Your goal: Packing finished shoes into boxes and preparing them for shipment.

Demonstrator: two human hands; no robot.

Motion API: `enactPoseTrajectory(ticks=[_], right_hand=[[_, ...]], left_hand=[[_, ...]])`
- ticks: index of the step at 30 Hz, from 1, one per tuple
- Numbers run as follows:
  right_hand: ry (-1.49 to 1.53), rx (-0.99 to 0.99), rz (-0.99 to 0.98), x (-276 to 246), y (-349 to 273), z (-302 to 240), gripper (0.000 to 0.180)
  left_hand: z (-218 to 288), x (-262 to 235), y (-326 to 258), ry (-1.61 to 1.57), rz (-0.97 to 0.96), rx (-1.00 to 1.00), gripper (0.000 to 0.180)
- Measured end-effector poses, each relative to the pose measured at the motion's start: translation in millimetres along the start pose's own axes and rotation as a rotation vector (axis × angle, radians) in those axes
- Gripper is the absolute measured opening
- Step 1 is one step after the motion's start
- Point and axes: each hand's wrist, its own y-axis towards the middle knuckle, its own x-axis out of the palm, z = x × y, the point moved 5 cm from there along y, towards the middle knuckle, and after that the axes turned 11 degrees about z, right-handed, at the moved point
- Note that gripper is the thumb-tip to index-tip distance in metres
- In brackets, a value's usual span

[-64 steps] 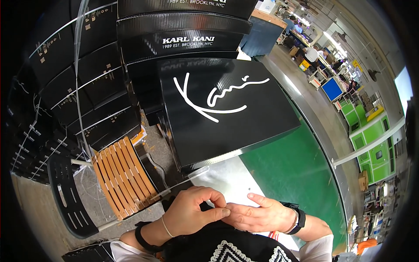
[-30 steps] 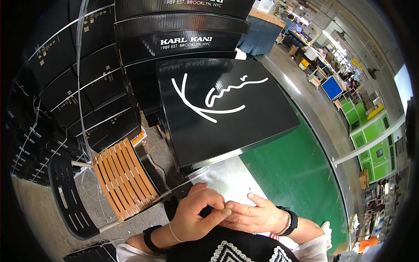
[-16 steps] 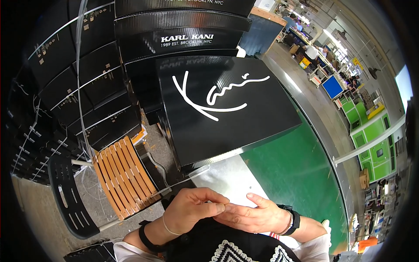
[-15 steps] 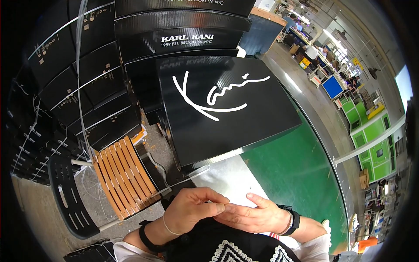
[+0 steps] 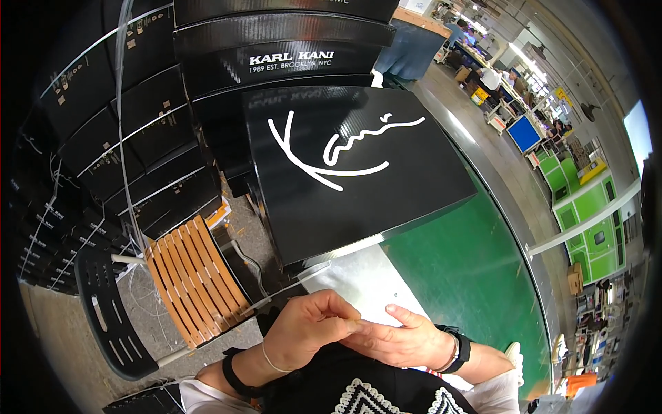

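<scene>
In front of my body, my left hand [image 5: 310, 331] is closed, its thumb and index finger pinched together. Whatever may be in that pinch is too small to make out. My right hand [image 5: 403, 343] meets it at the fingertips, its thumb raised apart and its fingers stretched toward the left hand. Just beyond both hands lies a bare metal plate [image 5: 365, 276] set in a green work surface [image 5: 469, 269]. A large black box [image 5: 365, 200] with a white script marking rests farther back, apart from my hands.
Black boxes [image 5: 289, 38] are stacked behind the large box, with more strapped stacks [image 5: 158, 103] at left. A slatted wooden chair [image 5: 196, 276] stands left of the table. A curved metal rail [image 5: 507, 214] borders the right side. Seated people [image 5: 489, 79] and green machines [image 5: 593, 228] are far right.
My hands stay together at the fingertips, with only a slight shift of the left fingers. The view has moved slightly; the large box has not visibly moved on the table.
</scene>
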Motion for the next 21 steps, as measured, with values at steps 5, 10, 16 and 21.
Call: enactPoseTrajectory(ticks=[5,10,16,21], right_hand=[[0.009,0.037,0.02,-2.6,0.7,0.8,0.037],[0.023,0.07,0.044,-1.8,0.3,1.4,0.037],[0.013,0.088,0.019,-0.7,-2.6,-0.5,0.038],[0.07,0.133,0.009,-0.3,-8.1,-2.5,0.037]], left_hand=[[-2.8,-1.1,0.0,-0.025,0.001,0.037,0.014],[0.2,0.7,0.6,-0.033,0.008,0.017,0.013],[-2.6,1.7,4.7,0.014,0.02,-0.006,0.01],[-5.5,4.9,7.1,0.142,0.01,0.056,0.01]])
